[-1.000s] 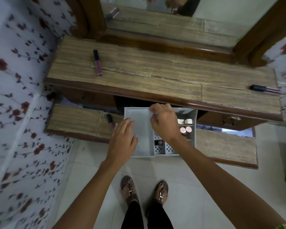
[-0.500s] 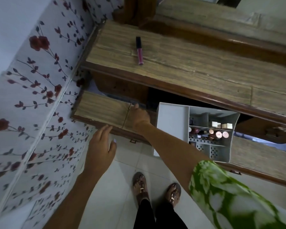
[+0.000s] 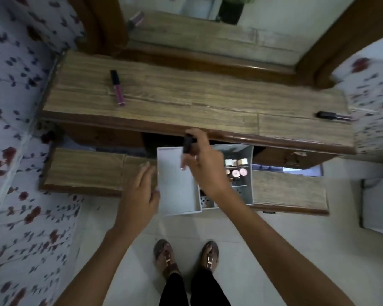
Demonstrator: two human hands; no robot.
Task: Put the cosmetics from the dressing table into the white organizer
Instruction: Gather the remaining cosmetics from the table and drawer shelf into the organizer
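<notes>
The white organizer (image 3: 177, 202) sits on the lower shelf under the dressing table top (image 3: 186, 102). Its right compartments hold several small cosmetics (image 3: 236, 172). My right hand (image 3: 205, 164) hovers over the organizer's back edge, shut on a dark lip gloss tube (image 3: 187, 143). My left hand (image 3: 139, 195) rests open at the organizer's left side, fingers apart. A pink lip gloss with a black cap (image 3: 117, 88) lies on the table top at the left. Another dark tube (image 3: 332, 115) lies at the table's far right edge.
A mirror (image 3: 208, 25) in a brown wooden frame stands behind the table. Floral cloth (image 3: 20, 151) hangs along the left, more at the right. The lower shelf (image 3: 86, 166) extends left and right of the organizer. My feet in sandals stand on pale floor tiles (image 3: 274, 228).
My right hand reached left to the lower shelf, took the dark tube lying there and came back over the organizer. My left hand returned beside the organizer. The camera swung left, then back.
</notes>
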